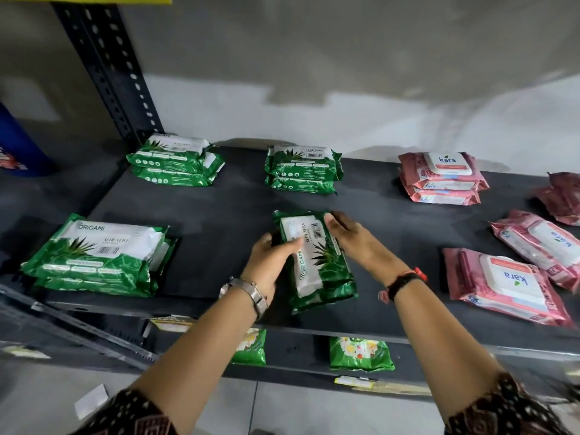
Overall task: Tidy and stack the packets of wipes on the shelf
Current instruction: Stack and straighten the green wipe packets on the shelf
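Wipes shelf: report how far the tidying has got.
Done: three squared stacks of green Origami aloe vera packets, front left, back left and back centre, plus one stack of pink Kara packets at the back. In hand: the left hand and right hand grip a turned green pile mid-shelf. Left: three loose pink packets lying askew on the right.

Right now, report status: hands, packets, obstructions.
Left hand and right hand both on green packet stack, mid-shelf. Pink packets loose at right. Nothing in the way.
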Action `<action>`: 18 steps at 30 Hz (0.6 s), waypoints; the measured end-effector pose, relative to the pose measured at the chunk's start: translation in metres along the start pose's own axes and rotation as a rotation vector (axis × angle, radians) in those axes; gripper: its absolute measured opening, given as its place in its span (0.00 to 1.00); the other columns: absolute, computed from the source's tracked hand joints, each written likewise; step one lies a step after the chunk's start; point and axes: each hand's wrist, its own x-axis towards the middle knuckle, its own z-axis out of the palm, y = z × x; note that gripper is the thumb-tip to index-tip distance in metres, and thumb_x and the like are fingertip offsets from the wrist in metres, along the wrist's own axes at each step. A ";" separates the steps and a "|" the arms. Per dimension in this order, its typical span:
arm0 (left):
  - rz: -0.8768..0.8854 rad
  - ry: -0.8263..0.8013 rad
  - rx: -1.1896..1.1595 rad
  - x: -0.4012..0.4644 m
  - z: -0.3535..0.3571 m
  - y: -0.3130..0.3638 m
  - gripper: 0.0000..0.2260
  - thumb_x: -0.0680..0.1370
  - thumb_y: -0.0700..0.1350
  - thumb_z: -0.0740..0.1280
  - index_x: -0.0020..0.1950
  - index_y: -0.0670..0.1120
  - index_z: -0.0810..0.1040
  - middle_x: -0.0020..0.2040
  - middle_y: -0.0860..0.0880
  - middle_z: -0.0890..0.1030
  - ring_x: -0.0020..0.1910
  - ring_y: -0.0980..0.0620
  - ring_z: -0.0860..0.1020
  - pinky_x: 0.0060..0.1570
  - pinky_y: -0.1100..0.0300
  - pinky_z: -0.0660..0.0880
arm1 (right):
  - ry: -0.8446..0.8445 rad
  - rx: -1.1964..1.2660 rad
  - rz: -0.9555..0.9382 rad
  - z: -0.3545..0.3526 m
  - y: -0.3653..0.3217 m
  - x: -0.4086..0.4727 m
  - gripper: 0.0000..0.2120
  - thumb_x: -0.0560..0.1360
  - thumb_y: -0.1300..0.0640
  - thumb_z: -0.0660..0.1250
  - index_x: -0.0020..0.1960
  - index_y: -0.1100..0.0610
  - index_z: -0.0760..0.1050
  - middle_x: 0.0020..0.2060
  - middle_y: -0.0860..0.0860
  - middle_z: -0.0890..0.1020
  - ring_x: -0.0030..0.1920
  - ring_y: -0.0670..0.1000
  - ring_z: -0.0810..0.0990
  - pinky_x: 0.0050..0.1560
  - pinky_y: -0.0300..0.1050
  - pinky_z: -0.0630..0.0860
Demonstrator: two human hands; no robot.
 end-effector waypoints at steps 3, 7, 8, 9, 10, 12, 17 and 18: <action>0.045 -0.118 0.155 0.011 -0.006 0.014 0.15 0.72 0.43 0.68 0.57 0.42 0.74 0.43 0.45 0.79 0.35 0.54 0.77 0.35 0.66 0.73 | 0.190 0.088 0.082 0.004 0.013 -0.011 0.24 0.75 0.41 0.56 0.58 0.60 0.70 0.58 0.60 0.78 0.58 0.58 0.75 0.63 0.56 0.70; 0.093 -0.103 0.431 -0.001 -0.012 0.017 0.20 0.72 0.54 0.65 0.60 0.45 0.71 0.52 0.48 0.76 0.55 0.48 0.74 0.48 0.61 0.70 | 0.270 0.031 0.009 -0.008 0.004 -0.010 0.29 0.74 0.42 0.58 0.70 0.54 0.58 0.70 0.58 0.66 0.69 0.56 0.65 0.69 0.51 0.63; 0.070 -0.135 0.503 -0.006 -0.014 0.014 0.24 0.72 0.56 0.63 0.64 0.46 0.68 0.59 0.48 0.74 0.62 0.47 0.70 0.54 0.60 0.69 | 0.223 0.006 -0.025 -0.013 -0.001 -0.006 0.29 0.74 0.42 0.57 0.71 0.53 0.58 0.70 0.57 0.65 0.70 0.56 0.65 0.69 0.51 0.62; 0.037 -0.155 0.563 -0.010 -0.016 0.010 0.29 0.72 0.57 0.63 0.69 0.45 0.61 0.67 0.46 0.68 0.68 0.46 0.64 0.61 0.56 0.65 | 0.156 -0.028 -0.037 -0.016 -0.007 -0.003 0.28 0.75 0.42 0.57 0.71 0.52 0.59 0.70 0.57 0.68 0.69 0.56 0.67 0.68 0.50 0.64; 0.005 -0.157 0.611 -0.012 -0.018 0.006 0.33 0.72 0.57 0.63 0.71 0.44 0.55 0.72 0.45 0.61 0.71 0.46 0.59 0.66 0.54 0.60 | 0.087 -0.069 -0.031 -0.018 -0.010 0.000 0.25 0.75 0.43 0.57 0.69 0.53 0.64 0.67 0.57 0.71 0.67 0.56 0.70 0.66 0.49 0.66; -0.013 -0.159 0.660 -0.011 -0.021 0.008 0.36 0.72 0.57 0.64 0.72 0.43 0.52 0.74 0.45 0.56 0.72 0.47 0.57 0.68 0.52 0.57 | 0.020 -0.150 -0.008 -0.017 -0.011 0.000 0.21 0.76 0.43 0.57 0.60 0.57 0.73 0.58 0.59 0.79 0.57 0.57 0.78 0.58 0.49 0.72; 0.132 -0.107 0.770 0.013 -0.025 0.029 0.31 0.69 0.57 0.69 0.67 0.44 0.66 0.68 0.44 0.70 0.64 0.46 0.70 0.64 0.55 0.66 | 0.245 -0.193 0.082 -0.009 0.004 -0.022 0.24 0.74 0.39 0.55 0.43 0.61 0.72 0.43 0.62 0.80 0.44 0.58 0.78 0.43 0.49 0.70; 0.204 -0.003 0.800 0.016 -0.025 0.030 0.29 0.70 0.55 0.68 0.66 0.43 0.67 0.67 0.43 0.71 0.64 0.45 0.70 0.62 0.55 0.66 | 0.250 -0.188 0.115 -0.008 0.009 -0.026 0.23 0.74 0.38 0.55 0.43 0.58 0.72 0.44 0.59 0.79 0.47 0.59 0.78 0.46 0.50 0.71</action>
